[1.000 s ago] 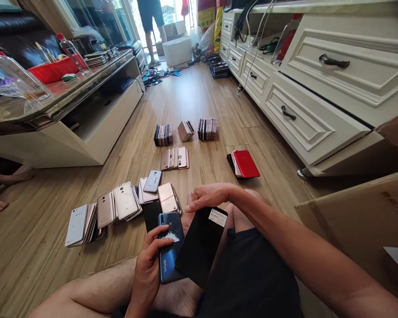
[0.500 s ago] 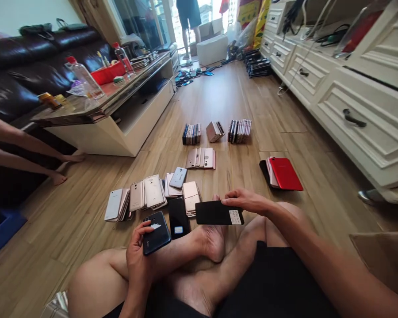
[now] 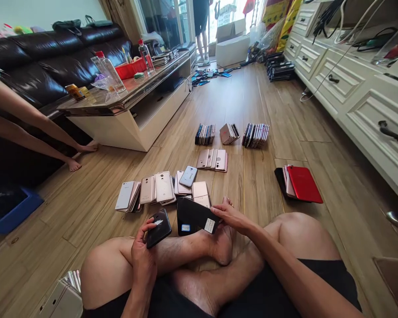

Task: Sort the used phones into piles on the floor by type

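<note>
Both hands are full here: the left hand grips a dark phone, tilted above the leg, while the right hand pinches a black phone with a white label by its end. It overlaps a blue-labelled phone, contact unclear. Just beyond, pale phones crowd the wooden floor, a red phone off right.

The left grip holds a dark phone and the right grip a white-labelled black phone.
</note>
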{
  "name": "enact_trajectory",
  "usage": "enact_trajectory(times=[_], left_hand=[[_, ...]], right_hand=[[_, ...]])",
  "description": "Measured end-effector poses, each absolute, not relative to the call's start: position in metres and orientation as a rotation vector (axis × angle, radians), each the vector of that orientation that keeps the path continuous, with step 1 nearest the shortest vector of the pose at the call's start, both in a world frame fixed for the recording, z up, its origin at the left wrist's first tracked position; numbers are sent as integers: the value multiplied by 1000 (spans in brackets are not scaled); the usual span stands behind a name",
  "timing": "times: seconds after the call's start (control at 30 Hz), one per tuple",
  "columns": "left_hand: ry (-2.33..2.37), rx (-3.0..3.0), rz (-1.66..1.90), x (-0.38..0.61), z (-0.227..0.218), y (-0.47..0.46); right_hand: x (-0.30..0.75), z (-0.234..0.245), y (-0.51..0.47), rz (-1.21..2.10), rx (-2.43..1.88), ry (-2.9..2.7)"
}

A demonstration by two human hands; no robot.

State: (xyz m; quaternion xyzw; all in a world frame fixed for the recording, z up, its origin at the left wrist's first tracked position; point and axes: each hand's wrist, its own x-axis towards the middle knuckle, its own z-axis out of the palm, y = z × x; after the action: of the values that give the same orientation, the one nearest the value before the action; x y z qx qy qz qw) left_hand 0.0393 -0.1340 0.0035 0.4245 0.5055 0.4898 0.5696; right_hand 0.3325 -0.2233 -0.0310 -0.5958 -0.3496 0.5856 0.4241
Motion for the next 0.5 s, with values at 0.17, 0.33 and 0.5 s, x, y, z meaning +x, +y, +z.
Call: enact_trajectory(times=[0.17,0.33,0.5], left_hand=[[1169,1037,1150,35,6,-137],[1171,1067,1151,34,7,-139],[1163,1098,1133,33,5,-136]], right_hand=[[331,-28,-221,1455,-1478,-912],[344,-2,-217,1586,-1485,-1096],[357,32,-201,1639,-1527,-1392]])
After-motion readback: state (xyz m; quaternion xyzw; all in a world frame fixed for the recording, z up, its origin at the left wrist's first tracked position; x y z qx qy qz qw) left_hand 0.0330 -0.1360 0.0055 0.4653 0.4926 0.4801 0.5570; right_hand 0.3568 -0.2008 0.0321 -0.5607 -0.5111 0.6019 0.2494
